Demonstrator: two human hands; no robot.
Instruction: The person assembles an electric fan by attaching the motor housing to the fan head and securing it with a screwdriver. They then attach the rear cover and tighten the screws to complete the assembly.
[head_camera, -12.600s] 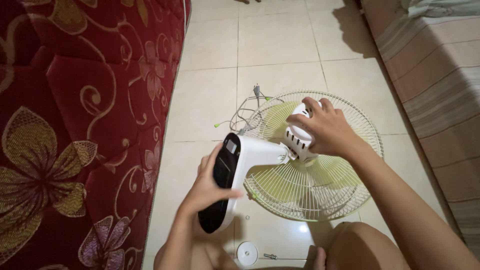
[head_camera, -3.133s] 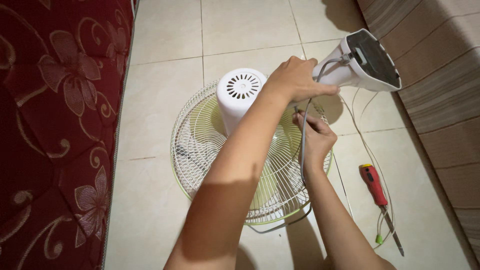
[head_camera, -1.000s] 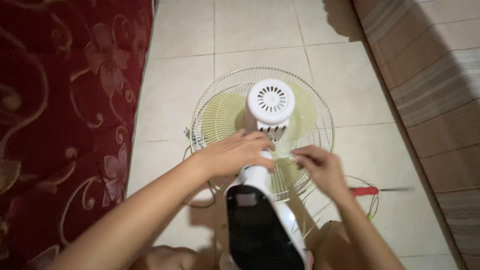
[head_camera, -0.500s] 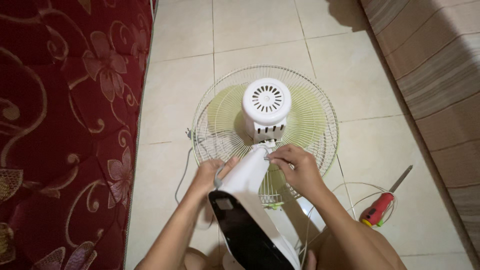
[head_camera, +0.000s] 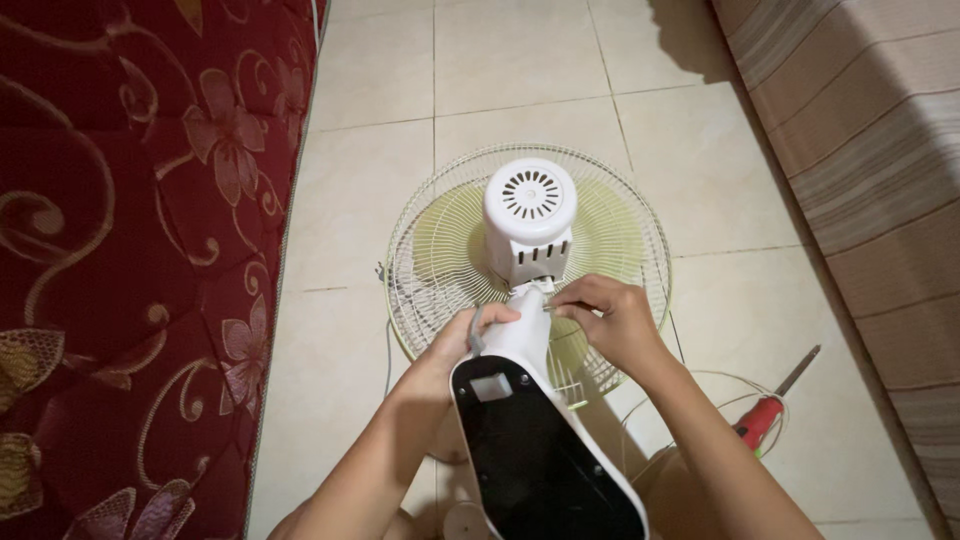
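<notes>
Nearest us, the fan base (head_camera: 545, 455) points its black underside up at the camera, white neck rising away toward the motor. Half a second ago it sat lower and tilted left; now it stands more centred and fills more of the view, so we have drawn it closer and squared it up.

Our left hand (head_camera: 455, 345) wraps the neck from the left, fingers clenched around it, a grey cord (head_camera: 477, 325) running under the thumb. Our right hand (head_camera: 610, 320) has moved little: its fingers pinch something small at the joint where the neck meets the motor housing (head_camera: 529, 218); what they grasp is too small to tell. We judge the work has settled on that joint, with the left hand steadying.

Beyond, the housing stands on the wire grille (head_camera: 430, 260), which lies flat on the tile floor (head_camera: 520, 60) with pale green blades beneath. To the right a red-handled screwdriver (head_camera: 765, 412) lies untouched on the floor, near a loop of thin cord.
</notes>
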